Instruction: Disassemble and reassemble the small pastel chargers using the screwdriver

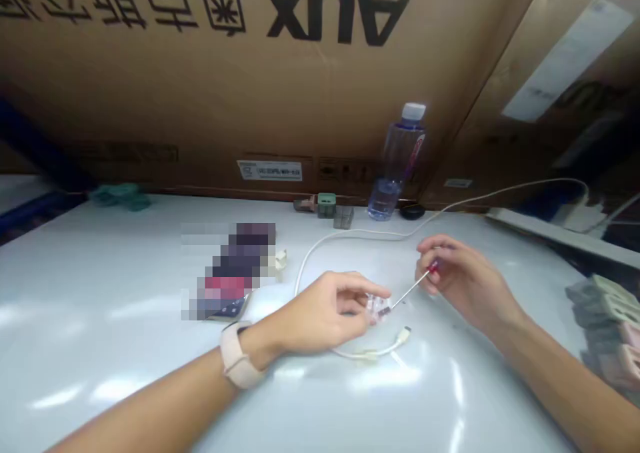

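Between the thumb and fingers of my left hand (327, 313) is a small clear plastic piece (377, 304), partly covered by the fingertips. My right hand (465, 281) grips a screwdriver (411, 289) by its red handle, which is mostly hidden in the fingers. Its thin metal shaft slants down to the left, and a dark end meets the clear piece; whether it sits inside cannot be made out. Just below the left hand, a white cable (350, 355) ends in a plug on the white table (165, 386).
A water bottle (385, 196) stands at the back beside a black round object (412, 211). Small plastic blocks (327, 205) sit near the cardboard box (320, 100). Left lies a pixelated phone-like object (227, 306); greenish-grey and pink parts (607, 320) are piled right.
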Demonstrator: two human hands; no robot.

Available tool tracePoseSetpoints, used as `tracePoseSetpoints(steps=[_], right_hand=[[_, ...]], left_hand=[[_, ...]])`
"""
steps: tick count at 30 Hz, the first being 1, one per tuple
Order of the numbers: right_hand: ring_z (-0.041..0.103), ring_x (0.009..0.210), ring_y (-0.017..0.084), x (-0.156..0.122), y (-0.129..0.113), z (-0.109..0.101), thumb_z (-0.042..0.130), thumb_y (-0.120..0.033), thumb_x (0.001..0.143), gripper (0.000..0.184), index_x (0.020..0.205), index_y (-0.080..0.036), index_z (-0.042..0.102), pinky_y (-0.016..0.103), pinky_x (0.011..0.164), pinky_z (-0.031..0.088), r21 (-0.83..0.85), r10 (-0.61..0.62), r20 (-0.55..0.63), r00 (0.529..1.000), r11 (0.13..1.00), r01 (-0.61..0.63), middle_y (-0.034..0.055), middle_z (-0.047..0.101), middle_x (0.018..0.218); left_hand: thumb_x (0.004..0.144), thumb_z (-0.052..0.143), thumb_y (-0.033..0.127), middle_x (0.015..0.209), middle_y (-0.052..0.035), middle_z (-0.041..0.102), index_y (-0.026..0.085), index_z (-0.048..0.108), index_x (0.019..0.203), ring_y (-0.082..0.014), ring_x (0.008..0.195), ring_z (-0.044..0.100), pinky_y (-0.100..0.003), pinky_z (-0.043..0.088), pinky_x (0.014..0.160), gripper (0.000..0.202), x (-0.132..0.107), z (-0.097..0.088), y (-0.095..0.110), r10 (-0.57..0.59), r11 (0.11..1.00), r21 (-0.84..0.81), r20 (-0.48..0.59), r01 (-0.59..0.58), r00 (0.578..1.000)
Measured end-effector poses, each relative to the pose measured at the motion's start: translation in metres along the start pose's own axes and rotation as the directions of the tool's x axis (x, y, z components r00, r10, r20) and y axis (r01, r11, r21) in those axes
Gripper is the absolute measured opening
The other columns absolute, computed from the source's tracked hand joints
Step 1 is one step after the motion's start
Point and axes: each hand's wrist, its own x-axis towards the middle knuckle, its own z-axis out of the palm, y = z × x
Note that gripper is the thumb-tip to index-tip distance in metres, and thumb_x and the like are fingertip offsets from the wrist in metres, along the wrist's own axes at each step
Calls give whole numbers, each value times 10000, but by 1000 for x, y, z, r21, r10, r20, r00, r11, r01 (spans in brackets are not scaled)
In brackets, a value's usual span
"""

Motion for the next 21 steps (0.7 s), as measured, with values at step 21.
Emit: tracePoseSetpoints(steps=[21], right_hand=[[560,534,127,2,4,1,828,-314,724,155,809,-196,773,246,459,474,-46,-6,-60,998,999,4,-1,653,637]], left_hand=[[882,795,247,1040,-100,774,159,835,1165,-231,956,729,-377,591,940,299,2,1,2,-40,998,-60,-51,37,998]])
